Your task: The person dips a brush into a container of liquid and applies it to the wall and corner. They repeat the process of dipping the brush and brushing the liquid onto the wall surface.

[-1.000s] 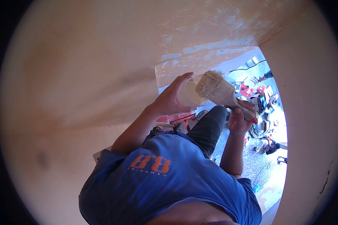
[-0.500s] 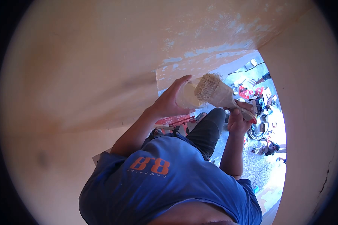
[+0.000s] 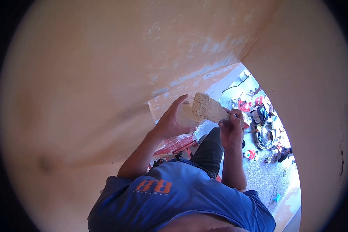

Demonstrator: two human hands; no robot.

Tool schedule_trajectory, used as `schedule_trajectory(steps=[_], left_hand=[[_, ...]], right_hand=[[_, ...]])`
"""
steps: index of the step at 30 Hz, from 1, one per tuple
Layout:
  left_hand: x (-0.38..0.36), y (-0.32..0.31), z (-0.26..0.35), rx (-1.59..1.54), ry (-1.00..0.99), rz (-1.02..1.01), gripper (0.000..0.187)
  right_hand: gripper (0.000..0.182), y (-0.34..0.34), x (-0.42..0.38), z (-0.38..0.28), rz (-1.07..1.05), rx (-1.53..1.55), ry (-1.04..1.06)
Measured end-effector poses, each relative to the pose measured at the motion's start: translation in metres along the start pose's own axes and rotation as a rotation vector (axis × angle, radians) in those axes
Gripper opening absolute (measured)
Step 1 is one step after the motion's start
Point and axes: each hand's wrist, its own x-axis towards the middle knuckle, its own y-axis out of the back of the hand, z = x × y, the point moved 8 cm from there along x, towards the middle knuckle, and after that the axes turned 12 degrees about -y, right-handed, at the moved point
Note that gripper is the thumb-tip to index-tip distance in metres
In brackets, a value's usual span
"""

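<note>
My left hand (image 3: pixel 169 120) is wrapped around a translucent, whitish plastic container (image 3: pixel 184 116), thumb and fingers on opposite sides of it. Wide and pale, a paintbrush (image 3: pixel 213 110) is gripped near its red-ended handle by my right hand (image 3: pixel 232 129). Its thick, cream-coated bristles point left and overlap the container's mouth. Both hands are held out in front of my blue shirt (image 3: pixel 181 193), above my dark-trousered leg (image 3: pixel 208 152).
A wall (image 3: pixel 197 50) with pale streaks fills the far side, and another wall (image 3: pixel 317 96) rises on the right. Far below, the floor (image 3: pixel 255 178) holds a coiled hose (image 3: pixel 265 140), red items and a person (image 3: pixel 285 154). Red metal framing (image 3: pixel 178 144) shows beneath my left arm.
The view has shifted, and both hands now sit lower and farther left in it. The brush has turned more level, its bristles closer over the container.
</note>
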Motion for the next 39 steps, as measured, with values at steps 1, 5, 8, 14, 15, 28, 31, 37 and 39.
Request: schedule_trajectory(steps=[1,5,8,14,15,28,31,37,39], left_hand=[[0.003,0.000,0.001,0.001,0.006,0.002,0.102],[0.013,-0.003,0.012,0.011,0.020,0.002,0.102],[0.016,-0.009,0.012,0.000,0.013,0.011,0.102],[0.014,-0.014,0.009,0.040,-0.035,0.035,0.103],[0.010,-0.015,0.003,0.011,0.005,0.032,0.104],[0.027,-0.016,0.005,-0.168,-0.009,-0.040,0.106],[0.032,-0.011,0.017,-0.158,0.002,-0.080,0.107],[0.041,0.004,0.052,-0.251,-0.015,-0.099,0.108],[0.044,0.013,0.061,-0.242,-0.010,-0.091,0.109]], right_hand=[[0.012,0.000,-0.001,-0.003,0.020,-0.010,0.012],[0.013,-0.003,-0.002,-0.014,-0.023,0.011,0.053],[0.014,0.001,-0.001,-0.016,0.016,0.084,0.054],[0.014,0.016,0.004,-0.015,0.153,0.199,0.036],[0.016,0.017,0.004,-0.013,0.107,0.269,0.037],[0.021,-0.069,0.028,-0.189,-0.223,0.341,0.599],[0.026,-0.119,0.032,-0.249,-0.279,0.328,0.726],[0.028,-0.224,0.063,-0.366,-0.379,0.264,0.858],[0.026,-0.255,0.086,-0.406,-0.392,0.219,0.906]])
